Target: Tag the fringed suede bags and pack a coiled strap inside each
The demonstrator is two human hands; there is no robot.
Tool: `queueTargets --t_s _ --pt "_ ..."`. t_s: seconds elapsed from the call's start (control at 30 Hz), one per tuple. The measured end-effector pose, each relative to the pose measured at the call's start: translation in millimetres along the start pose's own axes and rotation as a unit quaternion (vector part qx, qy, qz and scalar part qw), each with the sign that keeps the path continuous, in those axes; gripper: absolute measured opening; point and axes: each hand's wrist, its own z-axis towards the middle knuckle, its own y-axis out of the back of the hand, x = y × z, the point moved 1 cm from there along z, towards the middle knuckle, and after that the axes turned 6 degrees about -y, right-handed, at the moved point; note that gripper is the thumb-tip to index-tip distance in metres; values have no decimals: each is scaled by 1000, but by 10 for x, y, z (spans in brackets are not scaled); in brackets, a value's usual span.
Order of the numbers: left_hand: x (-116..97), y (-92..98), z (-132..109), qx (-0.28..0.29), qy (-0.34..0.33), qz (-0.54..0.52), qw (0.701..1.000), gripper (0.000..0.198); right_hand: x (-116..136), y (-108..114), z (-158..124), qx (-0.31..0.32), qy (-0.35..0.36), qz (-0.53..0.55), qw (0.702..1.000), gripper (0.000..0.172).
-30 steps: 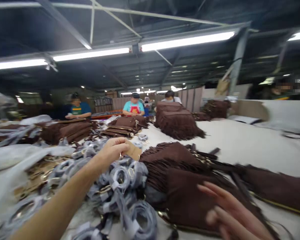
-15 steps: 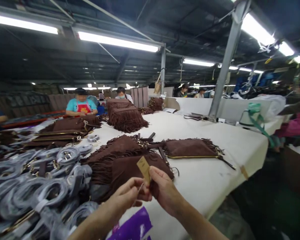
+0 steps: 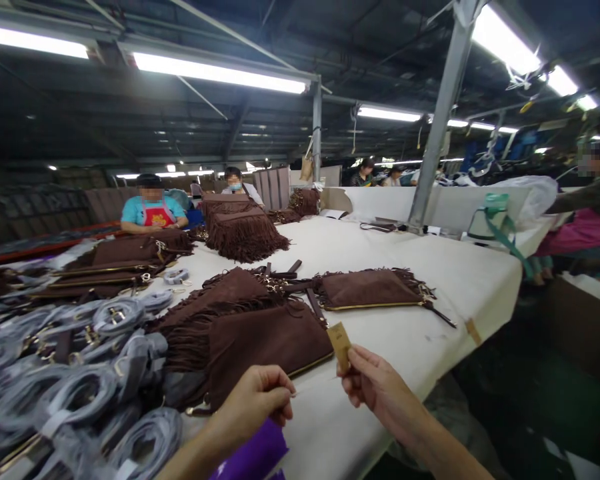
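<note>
White sheeting covers a broad table [image 3: 395, 347] in a large, dim workshop lit by long tube lights [image 3: 220, 72]. Nearest, at the lower edge, a piece of purple plastic [image 3: 253, 453] shows beneath the left hand [image 3: 273, 395]. That hand is nearly closed, its thumb and fingers pinched on a thin pale string [image 3: 295, 394] that is too faint to follow far. Just to its right, the right hand [image 3: 359, 375] grips a small tan tag [image 3: 339, 343] between thumb and fingers; the tag stands upright above the table, its print too small to read. Coiled straps [image 3: 80, 400] in cloudy wrapping heap up on the left. Just beyond the hands lies a brown bag [image 3: 267, 340], touching a fringed bag [image 3: 233, 293] behind it; another bag [image 3: 370, 288] with a gold zip lies flat to the right. Farther off stand a stack of bags [image 3: 125, 252] and a taller fringed pile [image 3: 243, 227]. Behind them is a person in a red apron [image 3: 159, 215], head bent.
</note>
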Motion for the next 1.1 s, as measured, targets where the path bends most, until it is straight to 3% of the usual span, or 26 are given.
queueTargets --t_s 0.07,0.13,0.17,0.27,0.3,0.37,0.43,0.5,0.57,0.67,0.77,0.9,1.1 --pt "-36 -131 78 13 -41 66 997 16 2 163 -49 -100 75 -132 983 42" --pt "-108 -294 154 23 -76 126 989 18 33 209 -137 -128 139 -194 963 52" --pt "-154 -381 190 28 -91 148 984 18 47 184 -183 -94 141 -188 967 55" --pt "-289 -606 299 40 -144 160 976 16 51 9 -267 94 72 -120 986 58" --pt "-321 -655 343 44 -155 151 975 15 43 -36 -266 130 57 -109 984 56" --pt "-351 -702 453 48 -156 124 979 11 13 -49 -212 141 45 -124 981 45" --pt "-347 -689 596 34 -149 122 981 9 -17 48 -111 103 51 -188 975 34" --pt "-328 -651 757 2 -178 200 964 14 -20 204 5 63 89 -280 954 31" --pt "-303 -635 910 -14 -222 349 910 14 13 361 116 27 135 -340 930 29" --pt "-247 -673 1078 -1 -224 533 816 22 103 538 260 -30 149 -333 931 27" --pt "-185 -689 1156 -41 -174 604 777 26 176 643 375 -72 143 -320 934 29" --pt "-120 -563 1182 -95 -118 629 763 26 169 708 523 -76 141 -325 932 30" --pt "-122 -346 1181 -49 -77 599 796 25 141 547 762 -63 149 -372 914 28"
